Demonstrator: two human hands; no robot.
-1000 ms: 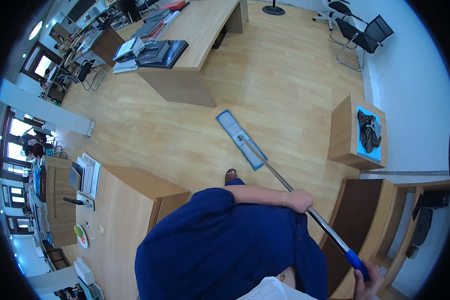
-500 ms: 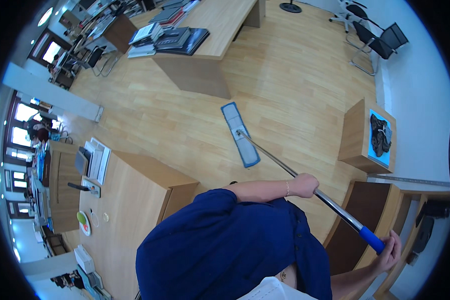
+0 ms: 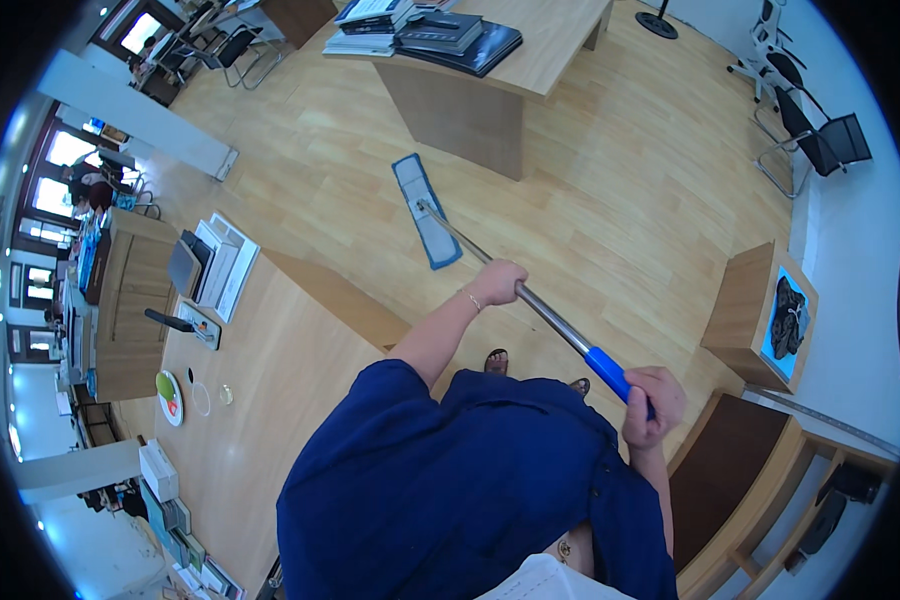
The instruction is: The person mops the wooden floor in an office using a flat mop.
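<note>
A flat floor mop (image 3: 430,215) with a grey-white head and blue fringe lies against the wooden floor ahead of me. Its metal pole slants back to the right, toward my body. My left hand (image 3: 499,282), with a thin bracelet at the wrist, is wrapped round the middle of the pole. At the pole's upper end, my right hand (image 3: 655,405) grips the blue handle (image 3: 607,373). Both of my sandalled feet show partly beneath my dark blue shirt.
A desk (image 3: 560,60) stacked with books (image 3: 460,40) stands ahead. On my left is a wooden counter (image 3: 270,390) with a plate (image 3: 171,400) and papers. A small cabinet (image 3: 735,310), a black chair (image 3: 820,135) and a low shelf unit (image 3: 735,450) line the right side.
The mop head has moved left relative to the desk, with both hands shifting left and forward. My right hand has come in from the right side, and my feet now show.
</note>
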